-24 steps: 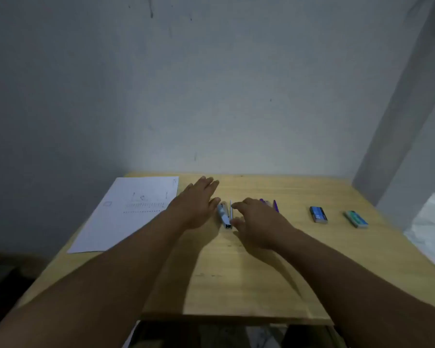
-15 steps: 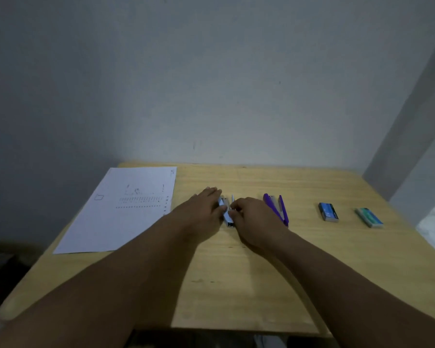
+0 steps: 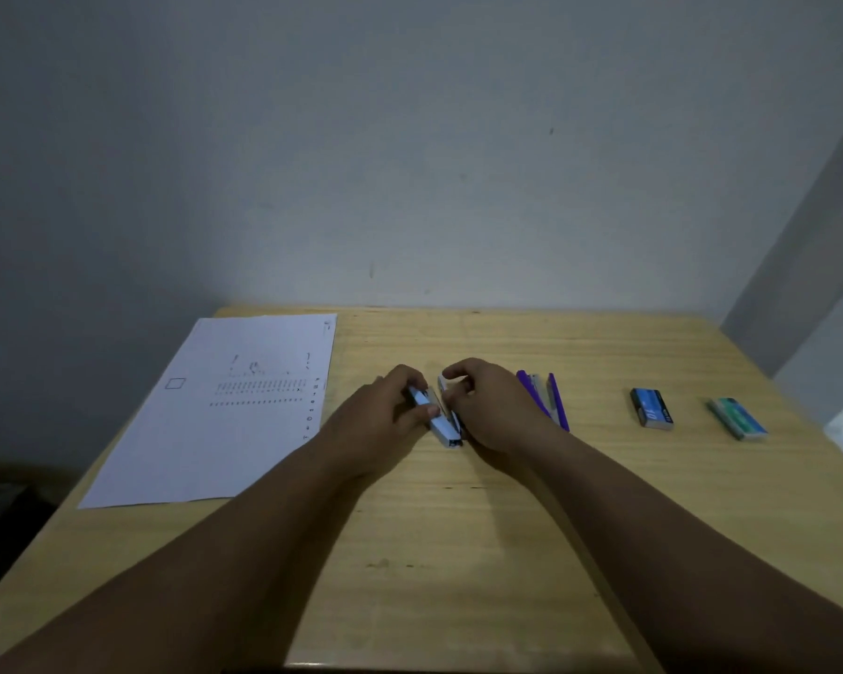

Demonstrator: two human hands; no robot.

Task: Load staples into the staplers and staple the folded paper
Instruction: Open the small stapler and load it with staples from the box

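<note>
A light blue stapler (image 3: pixel 443 424) lies in the middle of the wooden table (image 3: pixel 458 552). My left hand (image 3: pixel 385 420) grips its left side, thumb on top. My right hand (image 3: pixel 490 411) closes on its right side, fingers curled over the far end. A purple stapler (image 3: pixel 543 398) lies just right of my right hand, opened out flat. Further right sit a dark blue staple box (image 3: pixel 651 407) and a teal staple box (image 3: pixel 737 418). A printed white sheet of paper (image 3: pixel 225 411) lies flat at the left.
A grey wall (image 3: pixel 410 163) stands behind the table's far edge. A grey pillar (image 3: pixel 809 250) rises at the back right corner. The floor drops away dark beyond the table's left edge.
Both hands have closed in on the light blue stapler from either side and now grip it. The view has tilted down, so the table sits lower and the purple stapler shows.
</note>
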